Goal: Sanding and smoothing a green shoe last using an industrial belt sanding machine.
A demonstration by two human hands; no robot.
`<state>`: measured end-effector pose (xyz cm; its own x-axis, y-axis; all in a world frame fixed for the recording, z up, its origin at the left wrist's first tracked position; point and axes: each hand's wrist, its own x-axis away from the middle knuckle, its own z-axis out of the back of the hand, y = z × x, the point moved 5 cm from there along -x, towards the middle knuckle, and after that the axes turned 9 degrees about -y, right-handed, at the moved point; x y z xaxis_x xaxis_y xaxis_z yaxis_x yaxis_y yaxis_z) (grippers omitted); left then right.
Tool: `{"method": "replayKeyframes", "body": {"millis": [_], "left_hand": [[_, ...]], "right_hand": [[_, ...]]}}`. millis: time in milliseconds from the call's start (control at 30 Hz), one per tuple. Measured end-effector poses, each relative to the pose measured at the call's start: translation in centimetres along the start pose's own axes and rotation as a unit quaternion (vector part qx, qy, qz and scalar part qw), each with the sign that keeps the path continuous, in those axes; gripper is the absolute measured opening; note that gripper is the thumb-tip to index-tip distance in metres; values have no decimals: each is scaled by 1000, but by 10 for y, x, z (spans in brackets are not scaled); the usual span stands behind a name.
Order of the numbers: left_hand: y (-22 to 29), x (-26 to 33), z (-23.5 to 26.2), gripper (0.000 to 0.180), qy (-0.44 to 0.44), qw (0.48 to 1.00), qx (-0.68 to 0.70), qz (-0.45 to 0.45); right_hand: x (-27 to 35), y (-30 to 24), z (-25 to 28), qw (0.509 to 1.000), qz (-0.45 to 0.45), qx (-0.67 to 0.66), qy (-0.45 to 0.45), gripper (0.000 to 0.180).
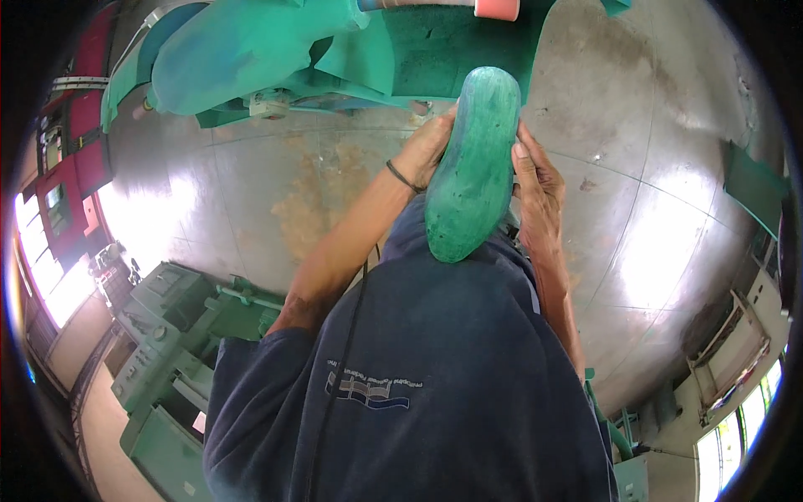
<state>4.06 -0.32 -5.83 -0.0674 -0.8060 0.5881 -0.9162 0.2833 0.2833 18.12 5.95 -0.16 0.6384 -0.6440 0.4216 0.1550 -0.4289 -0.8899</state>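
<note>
Both my hands hold a green shoe last [475,167] in front of my body, its long, scuffed sole-shaped face turned up. One rounded end points away from me, and the narrower end lies near my shirt. My left hand [433,146] grips the last's left edge, with its fingers mostly hidden behind it. Along the opposite edge, my right hand [540,186] is closed on the last, thumb laid against the side and fingers partly out of sight underneath.
A large green machine [242,54] with a red-orange roller [497,8] stands just ahead. Another green machine [171,335] is behind on the left. Green sheet metal [751,186] juts in at right. The stained grey floor [611,217] reflects window light.
</note>
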Motion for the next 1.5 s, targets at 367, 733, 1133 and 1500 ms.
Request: {"method": "replayKeyframes", "body": {"millis": [367,733,1133,1500], "left_hand": [[-14,12,-3,34,23,999,-17,-23],[-12,14,-4,35,0,985,-9,-172],[55,2,-21,33,-21,978,-93,-185],[58,-10,-23,32,7,976,-79,-203]], "right_hand": [[15,9,6,998,45,23,-26,48],[-44,-12,2,938,56,342,-13,100],[-78,-16,4,987,-12,91,-132,103],[-96,-22,12,982,-38,107,-153,100]]}}
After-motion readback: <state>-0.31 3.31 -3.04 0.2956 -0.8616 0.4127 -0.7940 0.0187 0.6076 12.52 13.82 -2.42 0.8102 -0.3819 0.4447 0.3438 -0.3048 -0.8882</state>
